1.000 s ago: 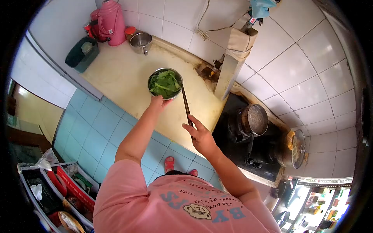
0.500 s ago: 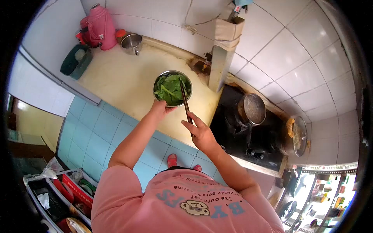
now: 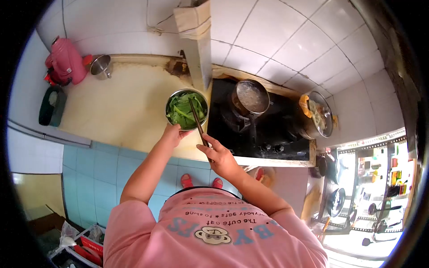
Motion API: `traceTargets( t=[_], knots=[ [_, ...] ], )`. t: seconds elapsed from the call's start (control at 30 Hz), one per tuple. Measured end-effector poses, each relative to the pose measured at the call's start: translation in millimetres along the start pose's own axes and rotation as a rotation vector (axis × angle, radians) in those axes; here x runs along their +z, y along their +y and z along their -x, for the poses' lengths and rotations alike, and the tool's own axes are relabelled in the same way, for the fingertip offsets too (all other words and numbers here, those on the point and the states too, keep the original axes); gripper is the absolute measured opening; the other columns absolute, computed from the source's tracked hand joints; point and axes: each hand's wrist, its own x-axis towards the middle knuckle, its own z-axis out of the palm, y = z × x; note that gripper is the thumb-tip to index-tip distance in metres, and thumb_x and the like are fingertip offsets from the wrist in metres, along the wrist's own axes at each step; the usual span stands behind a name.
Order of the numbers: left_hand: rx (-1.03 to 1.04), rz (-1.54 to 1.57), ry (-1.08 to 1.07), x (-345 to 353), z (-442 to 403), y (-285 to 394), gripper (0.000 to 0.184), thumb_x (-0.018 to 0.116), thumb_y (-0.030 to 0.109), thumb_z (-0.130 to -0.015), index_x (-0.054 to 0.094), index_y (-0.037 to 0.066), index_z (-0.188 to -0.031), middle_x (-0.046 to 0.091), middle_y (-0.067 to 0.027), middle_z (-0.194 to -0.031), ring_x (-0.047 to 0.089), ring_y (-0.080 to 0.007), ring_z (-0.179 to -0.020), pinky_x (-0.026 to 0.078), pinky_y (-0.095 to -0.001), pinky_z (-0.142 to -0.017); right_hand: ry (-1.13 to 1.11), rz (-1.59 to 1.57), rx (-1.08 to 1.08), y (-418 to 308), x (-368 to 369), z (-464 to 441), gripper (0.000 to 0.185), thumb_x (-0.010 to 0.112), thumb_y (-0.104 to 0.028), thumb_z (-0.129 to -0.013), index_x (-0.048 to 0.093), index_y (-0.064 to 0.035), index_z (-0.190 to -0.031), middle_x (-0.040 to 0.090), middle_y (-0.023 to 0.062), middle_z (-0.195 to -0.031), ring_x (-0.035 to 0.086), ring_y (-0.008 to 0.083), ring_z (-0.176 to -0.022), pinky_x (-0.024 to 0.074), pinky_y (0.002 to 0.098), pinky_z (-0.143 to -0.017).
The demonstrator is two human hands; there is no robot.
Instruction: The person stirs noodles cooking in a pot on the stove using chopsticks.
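Note:
My left hand [image 3: 175, 134] grips the near rim of a round metal bowl [image 3: 206, 107], with fingers reaching underneath it. Leafy greens [image 3: 181, 111] fill the bowl. A pair of dark chopsticks [image 3: 197, 119] is held in my right hand [image 3: 219, 155], their tips down among the leaves. The bowl is by the right end of the pale counter [image 3: 120, 107], close to the black stove [image 3: 223, 102]. On that stove sits a dark long-handled pan [image 3: 253, 96] with liquid in it, to the right of the bowl.
A lidded pot [image 3: 318, 115] with an orange cloth stands at the stove's right. An upright panel [image 3: 199, 62] rises between counter and stove. At the far left are a pink thermos [image 3: 68, 61], a metal cup [image 3: 101, 67] and a green bin [image 3: 52, 106].
The view has turned and shifted right toward the stove. My hands and the bowl are now nearer the stove's edge. The chopsticks stay in the greens.

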Motion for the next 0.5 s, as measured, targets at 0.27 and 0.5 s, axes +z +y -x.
traceTargets(
  t=[0.27, 0.5],
  knots=[
    [-0.035, -0.036, -0.016, -10.4, -34.5, -22.3, 0.037, 0.042, 0.010, -0.100, 0.037, 0.016, -0.136, 0.060, -0.0140, -0.123, 0.066, -0.0273, -0.102, 0.060, -0.0387, -0.084, 0.111, -0.051, 0.038, -9.7, -39.9, 24.8, 0.051, 0.062, 0.013, -0.075, 0.060, -0.0092, -0.121, 0.051, 0.0237, -0.132, 0.060, 0.0395, -0.110, 0.0547, 0.0397, -0.087],
    [-0.085, -0.045, -0.038, -19.8, -45.5, -22.6, 0.038, 0.041, 0.012, -0.101, 0.035, 0.016, -0.138, 0.057, -0.0142, -0.127, 0.065, -0.0276, -0.105, 0.060, -0.0385, -0.085, 0.436, 0.041, 0.121, -6.4, -108.1, 42.8, 0.032, 0.064, 0.010, -0.080, 0.065, -0.0022, -0.109, 0.064, 0.0197, -0.118, 0.062, 0.0354, -0.111, 0.0513, 0.0387, -0.092]
  ],
)
